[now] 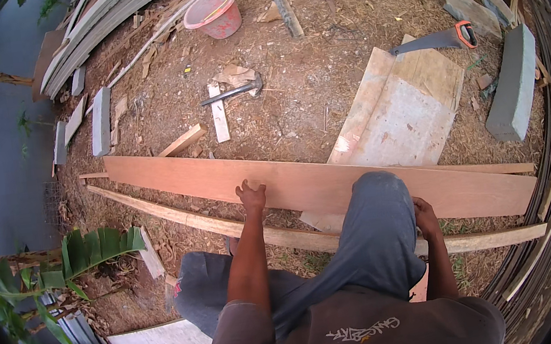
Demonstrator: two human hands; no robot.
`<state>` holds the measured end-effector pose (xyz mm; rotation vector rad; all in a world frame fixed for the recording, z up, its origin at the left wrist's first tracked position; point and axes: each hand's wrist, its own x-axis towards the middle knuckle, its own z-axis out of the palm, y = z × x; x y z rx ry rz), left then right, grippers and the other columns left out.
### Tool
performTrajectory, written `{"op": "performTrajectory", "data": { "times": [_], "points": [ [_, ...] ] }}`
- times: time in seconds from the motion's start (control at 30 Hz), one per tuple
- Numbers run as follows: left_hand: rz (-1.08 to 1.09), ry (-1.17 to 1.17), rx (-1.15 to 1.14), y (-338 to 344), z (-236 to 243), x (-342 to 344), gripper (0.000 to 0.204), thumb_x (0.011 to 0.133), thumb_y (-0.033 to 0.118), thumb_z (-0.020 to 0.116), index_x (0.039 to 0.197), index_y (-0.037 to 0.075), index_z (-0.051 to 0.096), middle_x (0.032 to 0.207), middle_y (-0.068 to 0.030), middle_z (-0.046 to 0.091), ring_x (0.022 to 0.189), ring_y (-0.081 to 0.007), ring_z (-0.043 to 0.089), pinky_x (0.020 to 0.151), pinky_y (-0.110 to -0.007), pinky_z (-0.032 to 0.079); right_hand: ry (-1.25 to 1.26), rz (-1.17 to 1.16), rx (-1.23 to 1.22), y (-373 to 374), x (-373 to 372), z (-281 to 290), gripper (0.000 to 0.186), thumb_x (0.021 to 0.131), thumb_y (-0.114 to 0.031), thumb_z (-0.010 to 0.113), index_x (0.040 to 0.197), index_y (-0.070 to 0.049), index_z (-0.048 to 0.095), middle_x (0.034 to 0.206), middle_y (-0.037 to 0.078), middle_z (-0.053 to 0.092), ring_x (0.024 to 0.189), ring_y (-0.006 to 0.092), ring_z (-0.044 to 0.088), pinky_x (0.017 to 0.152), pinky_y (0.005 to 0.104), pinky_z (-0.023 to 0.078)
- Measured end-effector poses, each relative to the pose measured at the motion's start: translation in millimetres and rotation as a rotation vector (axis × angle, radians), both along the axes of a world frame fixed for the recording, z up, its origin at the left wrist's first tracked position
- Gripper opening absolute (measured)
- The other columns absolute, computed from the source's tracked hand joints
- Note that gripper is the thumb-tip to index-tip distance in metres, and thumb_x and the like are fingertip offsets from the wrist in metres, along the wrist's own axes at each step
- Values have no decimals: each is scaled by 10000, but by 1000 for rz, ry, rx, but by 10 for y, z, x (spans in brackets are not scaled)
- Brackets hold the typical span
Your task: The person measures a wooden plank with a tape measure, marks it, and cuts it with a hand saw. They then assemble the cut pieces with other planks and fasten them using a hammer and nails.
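A long, thin reddish-brown wooden board (pixel 304 186) lies across in front of me, running from left to right. My left hand (pixel 251 194) rests on its face near the middle, fingers bent and spread apart, holding nothing. Beside my raised knee, my right hand (pixel 424 216) is curled at the board's near edge. The knee partly covers those fingers, so what they hold, if anything, cannot be made out. Closer to me runs a narrow pale wooden batten (pixel 179 218), roughly along the board, passing under my leg.
Beyond the board lie a hammer (pixel 232 92), a wooden offcut (pixel 219 114) and a red bucket (pixel 213 16). A handsaw (pixel 437 39) rests on a plywood sheet (pixel 417 101). Grey concrete blocks (pixel 512 87) stand right and left. Banana leaves (pixel 98 252) reach in at left.
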<state>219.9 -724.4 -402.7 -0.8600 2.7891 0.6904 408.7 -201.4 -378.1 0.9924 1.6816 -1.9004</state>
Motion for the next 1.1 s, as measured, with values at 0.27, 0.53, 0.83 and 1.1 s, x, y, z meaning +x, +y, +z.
{"op": "performTrajectory", "data": {
  "times": [0.27,0.53,0.83,1.1],
  "points": [
    [-528,-229,181,-793,1684,-922,725,913,431,735,1467,25,505,1389,-273,595,1214,-369,644,1024,-450,512,356,378,1278,281,-557,-226,617,910,-337,719,1433,-77,521,1389,221,556,1334,396,487,1104,514,392],
    [-278,31,148,-1059,3375,172,634,960,328,705,1476,24,499,1407,-242,579,1229,-327,626,1043,-420,493,247,418,1354,441,-603,-439,608,890,-493,686,1357,-125,559,1397,142,531,1427,385,364,1180,601,230],
    [18,-136,393,-912,3821,1426,647,983,345,670,1524,67,450,1392,-122,595,1166,-223,635,991,-385,496,455,317,1397,570,-582,-502,540,851,-553,677,1198,-141,640,1207,73,592,1335,333,440,1176,591,235],
    [-226,24,249,-532,4258,839,701,977,351,690,1525,10,419,1428,-195,569,1276,-262,568,1063,-389,454,428,308,1421,581,-554,-543,537,834,-535,683,1200,-144,643,1195,58,589,1299,295,454,1184,570,225]
  ]
}}
